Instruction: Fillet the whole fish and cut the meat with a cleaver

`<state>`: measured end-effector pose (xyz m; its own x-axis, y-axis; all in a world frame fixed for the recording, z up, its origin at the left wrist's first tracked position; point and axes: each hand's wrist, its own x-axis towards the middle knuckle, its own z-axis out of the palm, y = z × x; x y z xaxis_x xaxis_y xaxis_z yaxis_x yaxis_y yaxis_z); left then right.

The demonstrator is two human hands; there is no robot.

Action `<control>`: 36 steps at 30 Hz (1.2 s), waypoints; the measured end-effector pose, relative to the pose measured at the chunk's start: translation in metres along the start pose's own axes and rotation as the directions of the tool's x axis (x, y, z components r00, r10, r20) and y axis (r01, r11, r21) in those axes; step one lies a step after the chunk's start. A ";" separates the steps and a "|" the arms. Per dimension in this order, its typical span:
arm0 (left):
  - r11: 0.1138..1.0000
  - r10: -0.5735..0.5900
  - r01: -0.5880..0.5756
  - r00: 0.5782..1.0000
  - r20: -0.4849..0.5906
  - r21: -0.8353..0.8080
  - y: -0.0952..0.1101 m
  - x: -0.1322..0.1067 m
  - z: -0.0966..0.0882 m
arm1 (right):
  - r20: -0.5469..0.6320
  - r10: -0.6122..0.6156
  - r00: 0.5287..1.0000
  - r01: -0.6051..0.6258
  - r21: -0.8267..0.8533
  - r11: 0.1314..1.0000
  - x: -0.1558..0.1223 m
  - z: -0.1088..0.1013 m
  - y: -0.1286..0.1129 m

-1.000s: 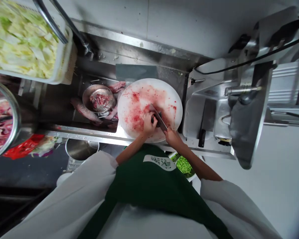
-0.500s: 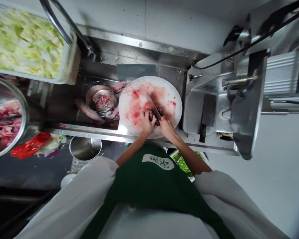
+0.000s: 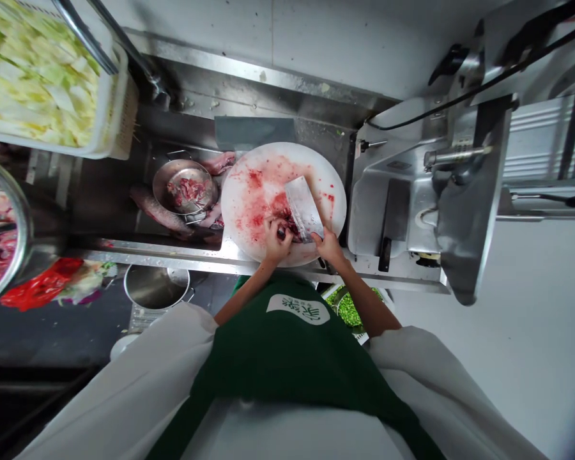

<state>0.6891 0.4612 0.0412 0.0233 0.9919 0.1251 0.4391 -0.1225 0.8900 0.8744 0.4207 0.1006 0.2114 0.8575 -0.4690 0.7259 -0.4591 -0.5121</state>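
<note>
My right hand [image 3: 329,249] grips a cleaver [image 3: 303,207], whose broad blade lies tilted flat-side up above a round white chopping board [image 3: 242,172] smeared with blood. My left hand [image 3: 276,243] is closed on a small dark-skinned piece of raw fish [image 3: 281,233], beside the blade's left edge. Chopped red scraps [image 3: 287,214] lie between that hand and the cleaver, partly hidden by the blade. To the left, a metal bowl [image 3: 159,191] with raw pieces stands in the sink. Whole-looking lengths of fish [image 3: 156,209] lie around it.
A white basket of chopped cabbage [image 3: 108,137] stands at the upper left, above a large steel bowl [image 3: 23,249] of raw pieces. A steel machine [image 3: 474,211] and a second knife [image 3: 391,217] are on the right. A pot [image 3: 157,287] and green peas [image 3: 349,310] sit below counter level.
The cleaver has turned from nearly edge-on to showing its broad face. My right hand has moved slightly right, away from my left hand. The whole view has shifted a little.
</note>
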 end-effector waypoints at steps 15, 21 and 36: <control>0.999 -0.040 0.038 0.992 -0.119 -0.016 0.012 -0.006 -0.011 | 0.064 0.035 0.997 -0.016 -0.281 0.960 -0.026 -0.001 -0.085; 0.999 -0.027 0.020 0.991 -0.133 -0.049 0.008 -0.002 -0.006 | -0.053 0.004 0.999 -0.020 -0.314 0.949 -0.014 -0.011 -0.097; 0.991 -0.066 0.063 0.998 -0.023 -0.118 0.010 0.005 -0.020 | 0.003 0.038 0.999 -0.036 -0.274 0.961 0.000 -0.011 -0.097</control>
<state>0.6751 0.4647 0.0595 -0.0269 0.9967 0.0762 0.3304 -0.0631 0.9417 0.8116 0.4676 0.1583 0.2369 0.8389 -0.4900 0.8697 -0.4079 -0.2779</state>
